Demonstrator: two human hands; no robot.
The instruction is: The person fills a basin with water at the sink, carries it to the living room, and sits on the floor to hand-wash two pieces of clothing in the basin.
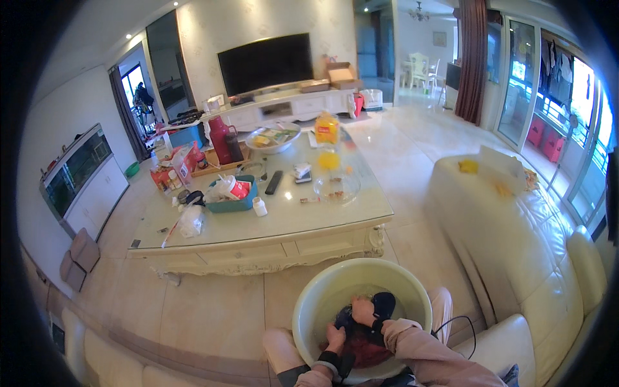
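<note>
A large pale-green plastic basin (309,290) with water in it stands between my knees. Both of my hands are inside it. My left hand (335,336) grips the near left part of a dark navy cloth (384,305). Farther up and to the right, my right hand (363,311) is closed on the same cloth, part of which bulges out beyond its fingers. A dark red cloth (365,352) lies in the water below my hands. Black bands circle both wrists.
Beyond the basin stands a glass-topped coffee table (285,225) with a teal bin (232,205), a red thermos jug (220,140) and a white bowl (273,145). A cream leather sofa (522,242) is at the right. A black cable (475,334) loops beside the basin.
</note>
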